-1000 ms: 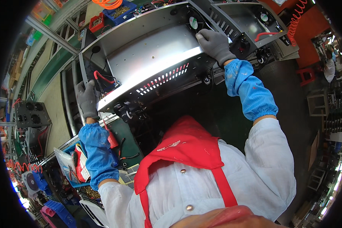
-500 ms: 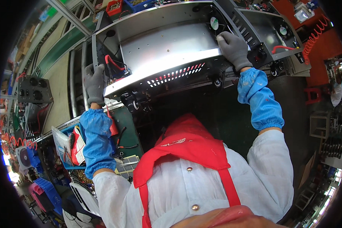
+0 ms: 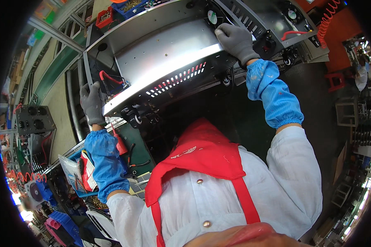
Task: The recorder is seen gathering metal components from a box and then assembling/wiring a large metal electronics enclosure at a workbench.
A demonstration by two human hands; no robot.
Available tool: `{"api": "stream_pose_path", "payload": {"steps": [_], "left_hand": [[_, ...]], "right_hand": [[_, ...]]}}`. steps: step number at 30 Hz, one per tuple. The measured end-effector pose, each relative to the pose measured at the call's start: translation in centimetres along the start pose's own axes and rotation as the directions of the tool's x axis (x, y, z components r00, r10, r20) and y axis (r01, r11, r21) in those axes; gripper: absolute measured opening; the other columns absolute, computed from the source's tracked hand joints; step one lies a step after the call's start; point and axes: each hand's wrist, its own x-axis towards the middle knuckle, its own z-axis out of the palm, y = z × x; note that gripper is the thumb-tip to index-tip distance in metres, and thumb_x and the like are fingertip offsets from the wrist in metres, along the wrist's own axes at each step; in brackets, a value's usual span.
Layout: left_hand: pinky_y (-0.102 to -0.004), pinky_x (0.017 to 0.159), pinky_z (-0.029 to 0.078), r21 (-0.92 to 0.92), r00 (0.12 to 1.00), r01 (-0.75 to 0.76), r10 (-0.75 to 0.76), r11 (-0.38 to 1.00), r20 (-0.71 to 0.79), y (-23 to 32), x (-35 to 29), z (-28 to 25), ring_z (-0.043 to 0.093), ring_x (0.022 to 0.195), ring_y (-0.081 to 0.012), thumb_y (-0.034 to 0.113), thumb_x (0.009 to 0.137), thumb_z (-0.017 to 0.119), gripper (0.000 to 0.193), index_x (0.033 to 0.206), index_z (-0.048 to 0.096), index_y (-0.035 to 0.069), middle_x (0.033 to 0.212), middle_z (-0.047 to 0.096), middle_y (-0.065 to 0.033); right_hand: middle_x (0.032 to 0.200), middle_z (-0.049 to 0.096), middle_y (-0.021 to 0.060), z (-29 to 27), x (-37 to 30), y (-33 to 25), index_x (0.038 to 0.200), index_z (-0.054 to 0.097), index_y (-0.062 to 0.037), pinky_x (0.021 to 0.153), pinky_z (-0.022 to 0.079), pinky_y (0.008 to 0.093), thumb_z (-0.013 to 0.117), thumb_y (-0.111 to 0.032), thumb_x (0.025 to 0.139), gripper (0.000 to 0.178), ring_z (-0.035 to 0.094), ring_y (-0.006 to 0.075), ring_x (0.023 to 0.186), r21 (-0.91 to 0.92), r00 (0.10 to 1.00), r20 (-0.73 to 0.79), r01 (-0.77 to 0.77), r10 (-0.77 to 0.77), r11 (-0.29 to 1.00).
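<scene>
A large open metal chassis (image 3: 152,57) lies across the upper middle, tilted up toward the right. It has a row of slots along its near wall, caster wheels (image 3: 226,81) under it and a small fan (image 3: 212,17) at its far right corner. My left hand (image 3: 92,103), in a grey glove, is closed round its near left corner. My right hand (image 3: 237,43), gloved too, grips the right end of the near rim, thumb on the inside. A red cable (image 3: 111,77) bends up inside the left end. The fingertips of both hands are partly hidden.
A second similar chassis (image 3: 276,18) adjoins on the right. Left of me are metal rails (image 3: 73,109), a black box with fans (image 3: 35,119) and a blue tray (image 3: 80,192) of tools. Pliers (image 3: 138,162) lie on the green bench. A red stool (image 3: 334,81) stands far right.
The whole view has turned a little, so the chassis and both hands appear farther left. Both hands keep their hold at the same places on the chassis.
</scene>
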Motion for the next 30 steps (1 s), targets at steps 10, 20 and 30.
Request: {"api": "stream_pose_path", "payload": {"steps": [10,20,30], "left_hand": [[-0.0296,0.076,0.047,0.014,0.999,0.024,-0.024,1.000,-0.023,-1.2,-0.1,-0.6,0.060,0.081,-0.0149,0.033,0.078,0.072,0.042,0.103,0.066,0.000,0.088,0.067,-0.0076],[-0.0301,0.074,0.047,-0.026,0.999,0.035,-0.036,0.999,-0.034,-2.0,1.7,0.7,0.060,0.080,-0.0142,0.036,0.077,0.073,0.044,0.103,0.067,0.001,0.087,0.067,-0.0071],[-0.0320,0.077,0.047,0.003,0.992,-0.116,0.116,0.993,-0.047,-3.2,0.4,-0.4,0.057,0.084,-0.0164,0.026,0.083,0.071,0.039,0.108,0.061,-0.002,0.091,0.065,-0.0079]], "right_hand": [[0.076,0.068,0.0071,0.2,-0.8,-0.3,0.094,0.072,-0.0212,0.065,0.054,0.0386,0.057,-0.043,0.089,0.027,0.067,0.0284,0.072,-0.039,1.000,0.022,-0.014,0.014,0.999],[0.078,0.069,0.0067,1.0,0.3,0.9,0.095,0.072,-0.0208,0.067,0.054,0.0389,0.056,-0.041,0.090,0.026,0.067,0.0280,0.074,0.003,1.000,-0.004,0.018,-0.018,1.000],[0.082,0.066,0.0131,-0.8,-0.8,-1.4,0.082,0.064,-0.0123,0.072,0.050,0.0475,0.054,-0.033,0.087,0.024,0.065,0.0342,0.082,0.143,1.000,0.024,0.009,-0.013,0.990]]}}
